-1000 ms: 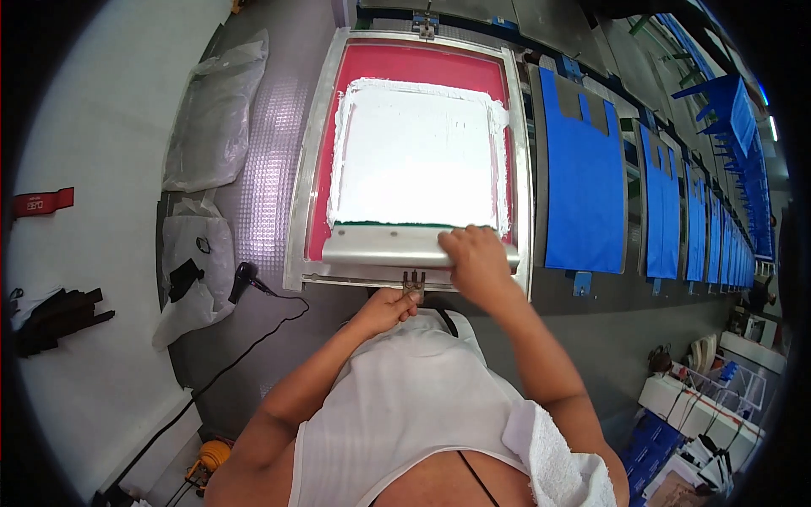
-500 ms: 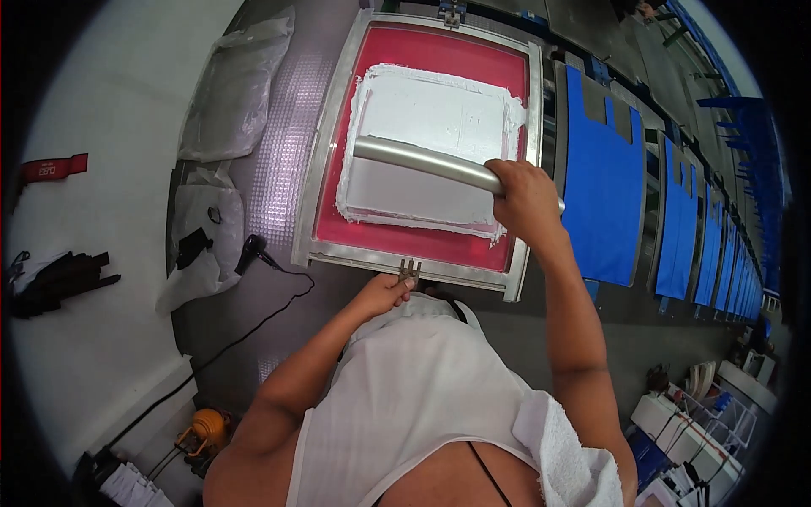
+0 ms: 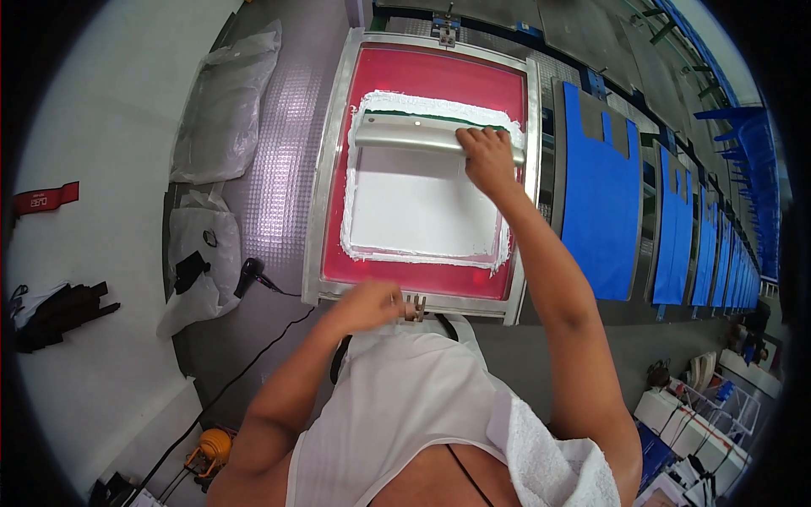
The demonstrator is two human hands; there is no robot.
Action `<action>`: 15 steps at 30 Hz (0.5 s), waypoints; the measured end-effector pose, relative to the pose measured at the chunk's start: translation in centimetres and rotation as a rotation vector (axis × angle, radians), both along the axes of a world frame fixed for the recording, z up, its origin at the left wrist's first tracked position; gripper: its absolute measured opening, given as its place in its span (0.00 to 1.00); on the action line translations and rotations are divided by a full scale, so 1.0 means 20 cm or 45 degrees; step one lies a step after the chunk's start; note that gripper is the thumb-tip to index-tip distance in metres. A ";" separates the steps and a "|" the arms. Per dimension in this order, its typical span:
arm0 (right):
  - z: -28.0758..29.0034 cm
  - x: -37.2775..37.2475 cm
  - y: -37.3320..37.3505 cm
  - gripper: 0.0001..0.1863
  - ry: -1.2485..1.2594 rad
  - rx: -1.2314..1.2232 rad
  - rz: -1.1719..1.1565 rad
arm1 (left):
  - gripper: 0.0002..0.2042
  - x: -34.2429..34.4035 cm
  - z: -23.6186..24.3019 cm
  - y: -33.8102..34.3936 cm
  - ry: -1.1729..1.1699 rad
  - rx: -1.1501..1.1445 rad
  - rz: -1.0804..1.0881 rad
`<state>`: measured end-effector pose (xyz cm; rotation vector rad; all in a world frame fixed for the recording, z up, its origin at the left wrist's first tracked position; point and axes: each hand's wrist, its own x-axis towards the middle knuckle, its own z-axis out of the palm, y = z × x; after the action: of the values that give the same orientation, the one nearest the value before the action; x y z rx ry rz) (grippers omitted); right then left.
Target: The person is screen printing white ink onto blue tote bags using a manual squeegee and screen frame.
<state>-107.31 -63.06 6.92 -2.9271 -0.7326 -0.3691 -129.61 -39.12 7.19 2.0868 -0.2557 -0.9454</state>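
The head view looks down over the screen frame (image 3: 334,169).

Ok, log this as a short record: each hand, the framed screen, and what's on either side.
Right hand: gripping the metal squeegee toward its right end
Left hand: motion-blurred, beside the metal bracket at the near edge; contact unclear
Frame: silvery, around a red screen
White paste: roughly rectangular patch on the screen, squeegee across its far part
Left side: black hair dryer, clear plastic bag
Right side: row of blue pieces
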 end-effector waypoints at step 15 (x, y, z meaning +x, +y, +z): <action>-0.05 -0.33 -0.27 0.12 0.327 -0.132 -0.133 | 0.19 0.78 -0.03 0.12 -1.307 0.513 -0.034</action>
<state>-113.87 -68.39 5.89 -3.0362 -0.5811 0.0395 -114.07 -36.80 6.53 2.7951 -0.6467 0.1731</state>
